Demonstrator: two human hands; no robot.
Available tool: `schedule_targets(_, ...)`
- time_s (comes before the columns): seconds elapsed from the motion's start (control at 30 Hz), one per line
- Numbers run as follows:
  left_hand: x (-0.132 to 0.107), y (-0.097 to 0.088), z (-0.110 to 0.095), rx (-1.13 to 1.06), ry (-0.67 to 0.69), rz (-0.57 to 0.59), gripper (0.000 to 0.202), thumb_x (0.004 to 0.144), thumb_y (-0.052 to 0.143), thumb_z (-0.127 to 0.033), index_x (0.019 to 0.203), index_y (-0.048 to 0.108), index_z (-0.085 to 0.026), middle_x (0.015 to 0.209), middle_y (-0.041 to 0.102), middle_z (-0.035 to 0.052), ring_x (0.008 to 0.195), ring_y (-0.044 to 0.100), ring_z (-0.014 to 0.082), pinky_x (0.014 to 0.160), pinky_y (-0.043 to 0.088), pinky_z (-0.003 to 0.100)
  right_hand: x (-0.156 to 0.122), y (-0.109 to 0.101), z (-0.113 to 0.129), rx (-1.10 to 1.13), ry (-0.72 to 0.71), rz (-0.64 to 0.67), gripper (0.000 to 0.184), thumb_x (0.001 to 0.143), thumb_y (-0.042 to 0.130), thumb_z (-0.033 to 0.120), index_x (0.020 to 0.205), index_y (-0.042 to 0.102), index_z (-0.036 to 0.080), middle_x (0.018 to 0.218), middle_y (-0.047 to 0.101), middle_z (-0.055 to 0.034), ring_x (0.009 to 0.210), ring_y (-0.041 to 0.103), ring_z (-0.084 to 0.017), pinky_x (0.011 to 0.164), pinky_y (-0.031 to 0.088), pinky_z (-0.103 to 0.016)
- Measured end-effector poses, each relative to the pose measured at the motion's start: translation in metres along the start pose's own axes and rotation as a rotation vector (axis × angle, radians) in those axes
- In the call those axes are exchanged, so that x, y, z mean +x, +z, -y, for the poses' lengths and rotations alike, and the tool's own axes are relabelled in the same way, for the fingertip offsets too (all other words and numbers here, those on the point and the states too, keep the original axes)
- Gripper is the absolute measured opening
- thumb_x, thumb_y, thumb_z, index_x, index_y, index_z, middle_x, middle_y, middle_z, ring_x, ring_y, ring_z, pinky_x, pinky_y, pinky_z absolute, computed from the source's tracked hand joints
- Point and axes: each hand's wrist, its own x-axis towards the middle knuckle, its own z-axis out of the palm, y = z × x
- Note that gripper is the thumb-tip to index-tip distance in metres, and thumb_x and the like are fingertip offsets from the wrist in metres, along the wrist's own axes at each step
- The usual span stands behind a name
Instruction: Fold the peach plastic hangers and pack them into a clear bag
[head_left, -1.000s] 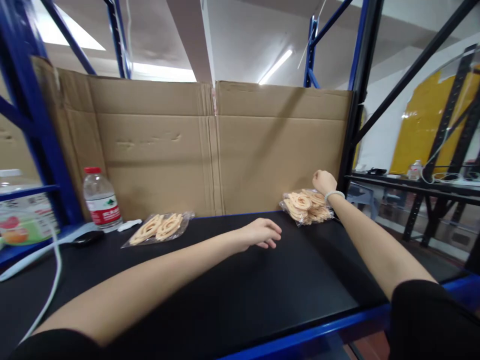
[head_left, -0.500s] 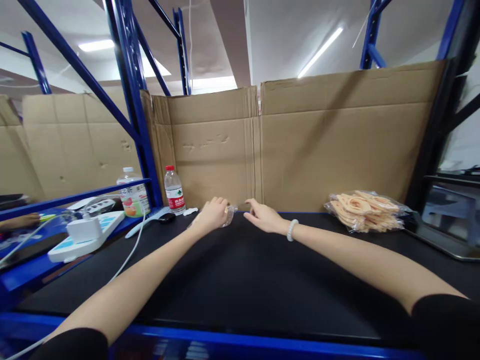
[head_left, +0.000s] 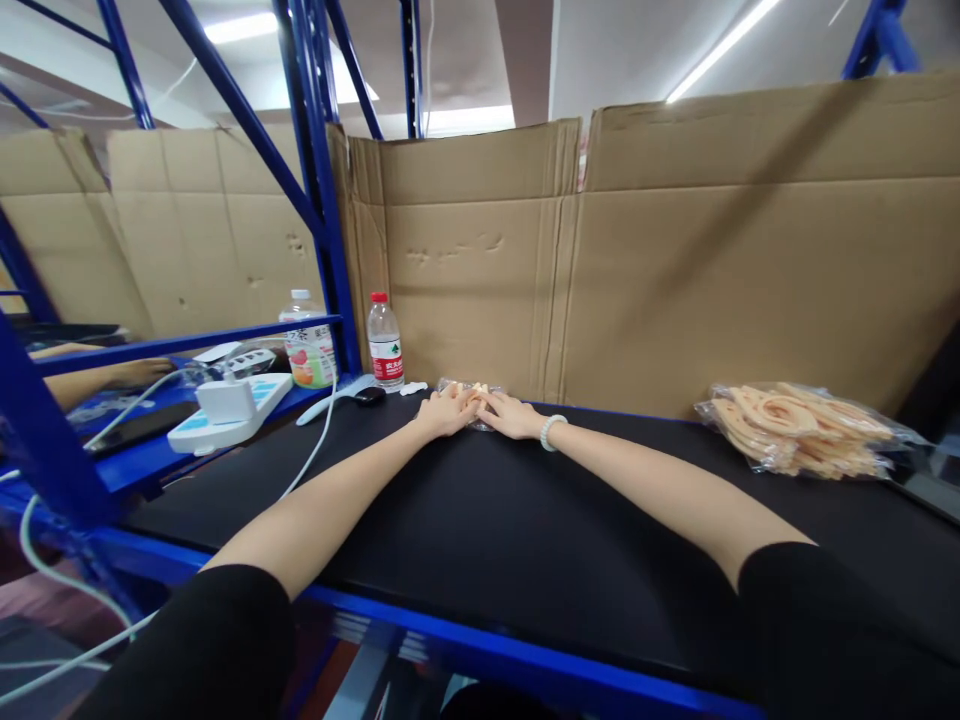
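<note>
Both my hands meet at the back of the black shelf top (head_left: 525, 520), against the cardboard wall. My left hand (head_left: 448, 411) and my right hand (head_left: 510, 414), with a white bead bracelet at the wrist, lie with fingers stretched flat on a small clear bag of tan ring-shaped pieces (head_left: 469, 391), which they mostly cover. A bigger pile of clear bags with the same tan rings (head_left: 799, 430) lies far to the right, away from both hands.
A water bottle with a red cap (head_left: 385, 343) stands left of the hands by a blue rack post (head_left: 322, 200). A white power strip (head_left: 229, 410), cables, a second bottle (head_left: 306, 345) and another person's arm (head_left: 90, 380) are on the left shelf.
My right hand left the big pile at the right and came over to the small bag. My left hand reached the bag too. Both now press on it. My view turned left.
</note>
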Motion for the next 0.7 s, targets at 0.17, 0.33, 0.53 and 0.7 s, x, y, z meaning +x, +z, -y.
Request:
schedule_targets(0.17, -0.013, 0.001, -0.017, -0.037, 0.056, 0.027, 0.053, 0.089, 0.032, -0.056, 0.137, 0.04, -0.034, 0.146, 0.034, 0.0101, 0.122, 0.041, 0.0401, 0.097, 0.03, 0.052, -0.043, -0.004, -0.001, 0.002, -0.012, 0.03, 0.056, 0.094, 0.033, 0.048, 0.143, 0.027, 0.022, 0.142, 0.038, -0.0153, 0.127, 0.039, -0.033, 0.098, 0.034, -0.052)
schedule_targets(0.33, -0.039, 0.001, -0.058, -0.078, 0.146, 0.084, 0.052, 0.087, 0.037, -0.057, 0.135, 0.041, -0.037, 0.145, 0.036, 0.0076, 0.123, 0.039, 0.0398, 0.098, 0.029, 0.053, -0.1, -0.023, -0.007, 0.041, -0.101, 0.01, 0.049, 0.093, 0.038, 0.046, 0.135, 0.042, 0.022, 0.134, 0.049, -0.0127, 0.123, 0.045, -0.028, 0.099, 0.036, -0.046)
schedule_targets(0.53, -0.065, -0.006, -0.102, -0.231, 0.266, 0.136, 0.043, 0.086, 0.043, -0.05, 0.117, 0.059, -0.025, 0.126, 0.055, 0.0132, 0.115, 0.05, 0.0357, 0.097, 0.034, 0.047, -0.164, -0.049, -0.014, 0.14, -0.089, -0.024, 0.043, 0.094, 0.035, 0.046, 0.124, 0.052, 0.02, 0.128, 0.055, -0.0094, 0.118, 0.049, -0.024, 0.101, 0.036, -0.044)
schedule_targets(0.7, -0.066, -0.016, -0.104, -0.418, 0.477, 0.133, 0.03, 0.087, 0.045, -0.035, 0.104, 0.065, -0.022, 0.113, 0.064, 0.0079, 0.111, 0.054, 0.0249, 0.099, 0.036, 0.032, -0.197, -0.062, -0.009, 0.193, -0.074, -0.091, 0.034, 0.094, 0.038, 0.041, 0.11, 0.06, 0.021, 0.108, 0.063, -0.007, 0.101, 0.055, -0.021, 0.093, 0.041, -0.042)
